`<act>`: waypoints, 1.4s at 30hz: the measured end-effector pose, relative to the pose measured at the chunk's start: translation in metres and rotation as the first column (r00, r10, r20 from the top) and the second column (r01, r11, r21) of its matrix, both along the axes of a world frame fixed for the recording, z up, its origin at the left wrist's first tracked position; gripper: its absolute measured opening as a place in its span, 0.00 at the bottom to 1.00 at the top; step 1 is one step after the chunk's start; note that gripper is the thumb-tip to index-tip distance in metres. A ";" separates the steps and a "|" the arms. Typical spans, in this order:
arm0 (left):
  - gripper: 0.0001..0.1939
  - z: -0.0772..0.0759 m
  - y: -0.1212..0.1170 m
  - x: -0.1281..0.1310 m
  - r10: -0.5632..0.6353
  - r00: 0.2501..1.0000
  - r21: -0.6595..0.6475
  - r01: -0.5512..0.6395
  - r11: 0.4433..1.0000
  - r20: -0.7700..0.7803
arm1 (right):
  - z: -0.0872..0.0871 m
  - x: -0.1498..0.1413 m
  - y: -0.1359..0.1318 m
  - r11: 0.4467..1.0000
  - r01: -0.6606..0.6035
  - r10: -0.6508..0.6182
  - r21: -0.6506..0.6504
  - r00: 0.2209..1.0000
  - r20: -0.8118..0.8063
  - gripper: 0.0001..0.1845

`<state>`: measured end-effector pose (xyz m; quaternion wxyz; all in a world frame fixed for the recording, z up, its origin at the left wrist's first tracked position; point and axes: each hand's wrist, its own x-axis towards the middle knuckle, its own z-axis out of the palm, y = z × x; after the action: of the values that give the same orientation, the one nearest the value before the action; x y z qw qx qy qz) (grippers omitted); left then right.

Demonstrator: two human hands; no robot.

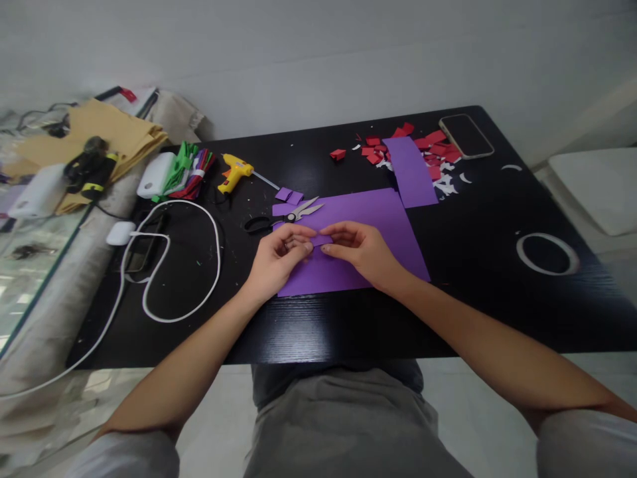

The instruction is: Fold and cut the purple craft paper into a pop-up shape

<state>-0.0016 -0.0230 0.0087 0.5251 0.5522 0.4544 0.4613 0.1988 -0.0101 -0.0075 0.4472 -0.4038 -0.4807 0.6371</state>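
Between my two hands is a small piece of purple paper (322,240), pinched at its left end by my left hand (288,251) and at its right end by my right hand (359,249). Both hands are just above a large purple sheet (348,275) on the black table. Black-handled scissors (293,216) lie partly open across the sheet's upper left corner, beyond my left hand. Small purple paper pieces (289,196) rest behind the scissors. My fingers hide part of the held piece.
At the back left are a yellow glue gun (235,172) and bundled green and red strips (186,172). A white cable (217,252) loops on the left. At the back right, a purple strip (411,172) overlaps red paper scraps (438,143) near a phone (466,135). A white ring (521,253) lies right.
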 end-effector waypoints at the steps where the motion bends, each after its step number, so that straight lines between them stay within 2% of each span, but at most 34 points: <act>1: 0.11 0.000 0.000 0.000 0.000 1.000 0.001 0.000 1.000 0.003 | 0.000 0.000 0.000 1.000 0.000 0.000 -0.001 1.000 0.000 0.17; 16: 0.13 -0.001 0.001 0.002 -0.019 0.999 0.021 0.019 1.000 0.045 | 0.003 0.000 0.000 1.000 -0.008 0.008 -0.009 1.000 0.014 0.19; 27: 0.13 -0.002 0.001 0.001 0.001 0.999 0.003 -0.001 1.000 0.035 | 0.003 -0.001 0.000 0.997 -0.002 -0.001 -0.078 1.000 -0.029 0.15; 35: 0.12 0.000 0.001 0.002 0.015 1.000 0.023 -0.015 1.000 0.022 | 0.005 -0.001 -0.001 0.999 -0.031 0.028 -0.044 0.998 -0.056 0.17; 40: 0.09 0.001 0.002 0.002 0.040 0.999 0.059 -0.039 0.997 0.000 | 0.007 0.000 -0.001 1.000 -0.018 0.017 -0.010 0.999 -0.036 0.06; 42: 0.08 0.001 0.002 0.001 0.048 0.999 0.068 -0.046 0.997 -0.020 | 0.008 0.000 -0.002 1.000 -0.018 0.018 -0.009 1.000 -0.024 0.06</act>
<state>-0.0002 -0.0213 0.0100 0.4902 0.5638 0.4573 0.4825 0.1992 -0.0118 0.0001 0.4454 -0.3937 -0.4762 0.6480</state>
